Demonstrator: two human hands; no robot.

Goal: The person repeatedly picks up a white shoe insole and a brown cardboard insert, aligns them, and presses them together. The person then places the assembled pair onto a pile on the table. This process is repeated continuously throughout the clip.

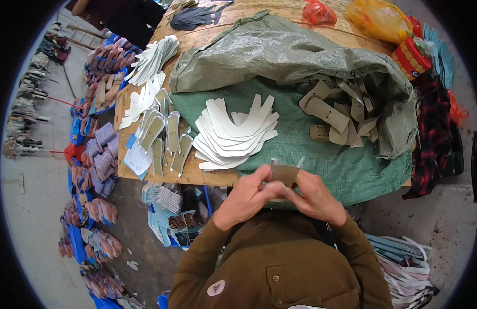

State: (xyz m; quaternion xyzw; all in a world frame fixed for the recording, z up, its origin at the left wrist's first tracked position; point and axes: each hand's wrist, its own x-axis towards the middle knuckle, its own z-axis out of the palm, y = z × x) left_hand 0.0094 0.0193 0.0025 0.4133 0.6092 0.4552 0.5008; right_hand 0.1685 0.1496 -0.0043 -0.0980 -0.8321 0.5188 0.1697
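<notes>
Both my hands are together at the table's near edge, bent around a beige insole board (285,174) with a white edge strip. My left hand (247,200) grips its left end, fingers closed. The fingers of my right hand (318,198) wrap round the other end, and the thumbs come close together below it. Just beyond lies a fanned stack of white U-shaped pieces (237,135). Several loose beige insole boards (328,114) are heaped at the mouth of a green woven sack (287,149). Boards edged in white (152,129) stand in a group to the left.
More white cut pieces (155,59) lie along the wooden table's (218,178) left side. A red plastic bag (319,12) and a yellow bag (378,19) sit at the back. Below, a blue crate (207,198) holds stacked shoe parts. Bundled soles (102,144) line the floor at left.
</notes>
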